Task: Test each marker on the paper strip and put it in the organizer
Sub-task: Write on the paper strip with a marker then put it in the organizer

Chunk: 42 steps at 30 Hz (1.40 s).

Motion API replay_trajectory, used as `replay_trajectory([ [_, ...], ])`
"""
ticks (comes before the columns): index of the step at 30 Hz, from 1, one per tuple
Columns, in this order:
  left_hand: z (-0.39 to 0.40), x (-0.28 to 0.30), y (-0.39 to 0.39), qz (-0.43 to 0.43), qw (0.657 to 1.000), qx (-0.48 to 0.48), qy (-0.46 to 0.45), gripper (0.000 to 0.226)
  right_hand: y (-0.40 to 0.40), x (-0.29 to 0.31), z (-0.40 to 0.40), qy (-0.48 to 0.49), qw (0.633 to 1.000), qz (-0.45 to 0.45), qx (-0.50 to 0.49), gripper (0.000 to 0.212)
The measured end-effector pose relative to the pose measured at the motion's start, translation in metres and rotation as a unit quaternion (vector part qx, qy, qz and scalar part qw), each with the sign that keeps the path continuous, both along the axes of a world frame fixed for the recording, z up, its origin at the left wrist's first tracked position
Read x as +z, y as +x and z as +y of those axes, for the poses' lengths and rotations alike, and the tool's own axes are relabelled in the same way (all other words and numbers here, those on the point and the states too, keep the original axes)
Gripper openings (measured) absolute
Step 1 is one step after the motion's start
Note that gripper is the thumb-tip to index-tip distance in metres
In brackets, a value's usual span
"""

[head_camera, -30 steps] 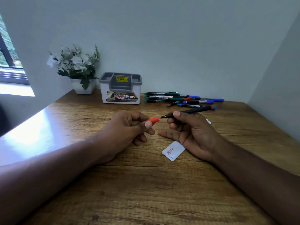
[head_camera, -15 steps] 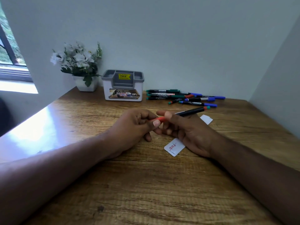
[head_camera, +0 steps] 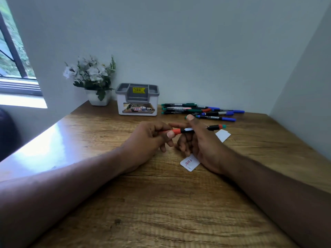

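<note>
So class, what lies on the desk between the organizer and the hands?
Head view: only bare wooden desk lies between the organizer and the hands.

Two hands (head_camera: pixel 148 138), one organizer (head_camera: pixel 137 102), two paper strips (head_camera: pixel 189 162), one flowerpot (head_camera: pixel 97 99).

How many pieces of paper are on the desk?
2. One paper slip with red scribbles lies under the right hand; a blank paper piece lies farther back, right of that hand. More may be hidden under the hands.

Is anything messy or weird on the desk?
Nothing is spilled or broken. The loose markers lie in an untidy heap beside the organizer, which looks empty. One paper strip has red scribble, just test marks.
</note>
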<state>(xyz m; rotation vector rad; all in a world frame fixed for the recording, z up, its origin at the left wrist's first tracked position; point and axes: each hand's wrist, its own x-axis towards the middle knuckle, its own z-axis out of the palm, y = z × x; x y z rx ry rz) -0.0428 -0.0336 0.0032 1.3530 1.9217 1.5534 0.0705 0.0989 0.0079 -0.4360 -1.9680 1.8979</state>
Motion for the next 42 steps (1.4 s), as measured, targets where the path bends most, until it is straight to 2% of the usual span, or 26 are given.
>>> replay_trajectory([
  [2, 0.004, -0.003, 0.000, 0.006, 1.000, 0.002, -0.019, 0.018, 0.003, -0.005, 0.002, -0.053, 0.998, 0.024, 0.009, 0.052],
  [4, 0.007, -0.008, 0.002, 0.011, 0.999, 0.017, -0.043, 0.050, 0.006, -0.007, 0.003, -0.127, 0.990, 0.063, -0.002, 0.043],
  [5, 0.007, -0.009, 0.003, 0.041, 0.997, 0.035, -0.056, 0.066, 0.007, -0.006, 0.003, -0.144, 0.986, 0.084, -0.014, 0.034],
  [7, 0.006, -0.008, 0.001, 0.095, 0.991, 0.069, -0.063, 0.081, 0.006, 0.000, 0.004, -0.111, 0.987, 0.111, -0.047, 0.019],
  [8, 0.005, -0.007, -0.003, 0.102, 0.990, 0.080, -0.055, 0.078, 0.005, 0.004, 0.005, -0.071, 0.990, 0.107, -0.055, 0.024],
  [11, -0.003, -0.002, -0.027, 0.150, 0.980, 0.116, -0.059, 0.058, 0.000, 0.016, 0.011, 0.110, 0.993, 0.028, -0.011, 0.065],
  [12, -0.007, 0.000, -0.037, 0.180, 0.973, 0.131, -0.056, 0.049, -0.004, 0.021, 0.011, 0.162, 0.987, -0.001, 0.014, 0.069],
  [14, -0.013, 0.003, -0.058, 0.215, 0.963, 0.160, -0.029, 0.037, -0.015, 0.029, 0.009, 0.218, 0.975, -0.022, 0.027, 0.061],
  [17, -0.012, -0.001, -0.088, 0.251, 0.945, 0.210, -0.013, 0.032, -0.042, 0.037, 0.007, 0.202, 0.975, 0.076, -0.051, 0.030],
  [19, -0.005, -0.004, -0.101, 0.293, 0.922, 0.252, -0.018, 0.033, -0.063, 0.041, 0.010, 0.187, 0.967, 0.143, -0.100, 0.025],
  [23, 0.012, -0.008, -0.119, 0.366, 0.882, 0.296, 0.011, 0.032, -0.108, 0.057, 0.023, 0.156, 0.952, 0.224, -0.139, 0.040],
  [26, 0.028, -0.009, -0.132, 0.419, 0.871, 0.258, 0.010, 0.024, -0.135, 0.065, 0.039, 0.191, 0.930, 0.260, -0.176, 0.060],
  [29, 0.041, -0.012, -0.144, 0.422, 0.879, 0.224, 0.007, 0.016, -0.157, 0.059, 0.057, 0.265, 0.910, 0.249, -0.198, 0.087],
  [32, 0.044, -0.014, -0.154, 0.363, 0.902, 0.232, 0.002, 0.026, -0.176, 0.047, 0.068, 0.328, 0.898, 0.221, -0.194, 0.072],
  [34, 0.044, -0.014, -0.155, 0.354, 0.905, 0.236, 0.006, 0.034, -0.188, 0.038, 0.073, 0.338, 0.898, 0.211, -0.188, 0.057],
  [37, 0.045, -0.013, -0.153, 0.368, 0.903, 0.222, -0.009, 0.027, -0.201, 0.029, 0.079, 0.329, 0.910, 0.189, -0.168, 0.036],
  [40, 0.046, -0.014, -0.153, 0.385, 0.902, 0.196, -0.024, 0.010, -0.201, 0.025, 0.080, 0.338, 0.916, 0.163, -0.142, 0.041],
  [42, 0.047, -0.014, -0.153, 0.391, 0.901, 0.183, -0.042, 0.009, -0.193, 0.024, 0.080, 0.336, 0.919, 0.165, -0.124, 0.048],
])
